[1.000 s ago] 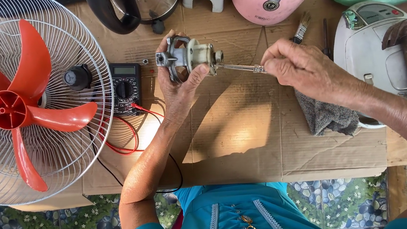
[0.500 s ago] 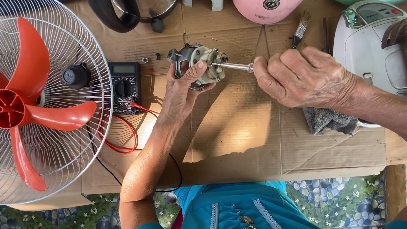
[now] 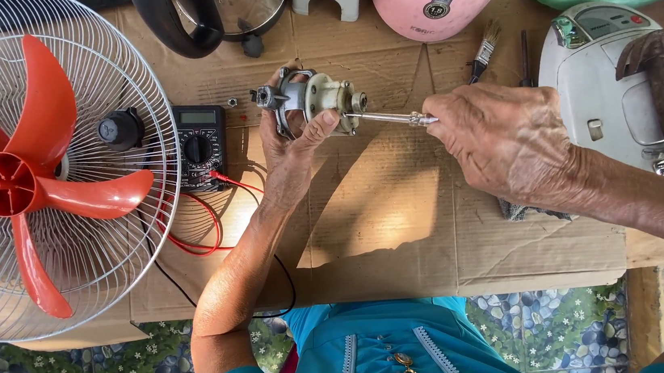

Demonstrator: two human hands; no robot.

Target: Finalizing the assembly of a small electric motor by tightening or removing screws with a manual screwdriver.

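My left hand (image 3: 289, 146) grips a small fan motor (image 3: 314, 99), metal and cream-coloured, held above the cardboard sheet (image 3: 385, 230). My right hand (image 3: 506, 141) is closed around a screwdriver (image 3: 390, 117); its metal shaft points left and its tip touches the motor's side. The handle is hidden inside my fist.
A red fan blade (image 3: 23, 180) in a white wire guard (image 3: 103, 257) lies at left, with a black knob (image 3: 120, 130) and a multimeter (image 3: 200, 145) with red and black leads beside it. A kettle (image 3: 218, 11), pink and green appliances, a paintbrush (image 3: 483, 52) and a white cooker (image 3: 614, 78) line the back and right.
My left hand has turned the motor slightly. My right hand shifted a little right and down, keeping the screwdriver tip on the motor.
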